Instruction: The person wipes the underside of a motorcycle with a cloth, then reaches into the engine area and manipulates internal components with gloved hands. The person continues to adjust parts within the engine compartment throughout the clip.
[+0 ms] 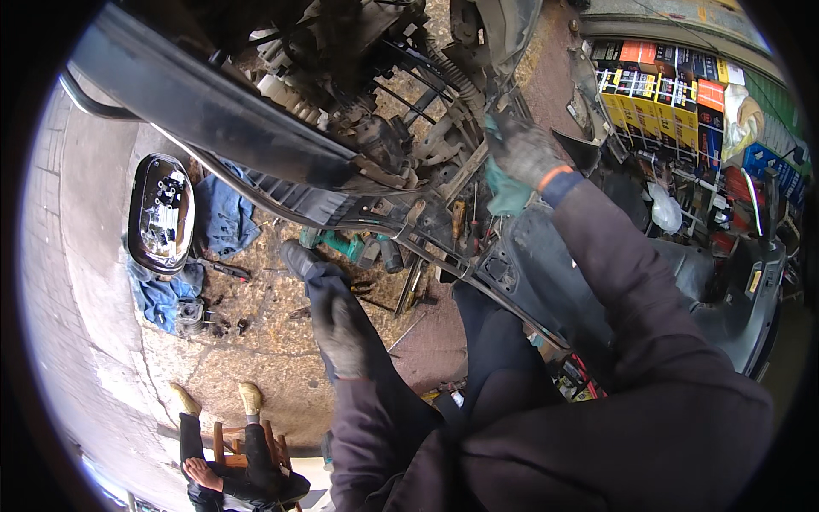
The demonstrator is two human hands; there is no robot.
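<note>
My right hand (525,152), in a grey work glove, is closed around a green cloth (508,191) that hangs below the palm. It is up against the dark inner frame (465,175) of a partly stripped scooter, right of a corrugated hose (456,75). The glove hides its fingertips. My left hand (343,341), also gloved, lies on my left thigh with fingers stretched out and nothing in it. Just below the cloth, a yellow-handled screwdriver (459,219) rests on the scooter's floor section.
A teal power tool (341,245) lies on the stained ground by my left shoe. Left of it are a headlight unit (161,213) and blue cloths (226,218). Yellow boxes (653,107) stand at far right, above a loose dark panel (742,303). Someone sits on a wooden chair (229,448) at lower left.
</note>
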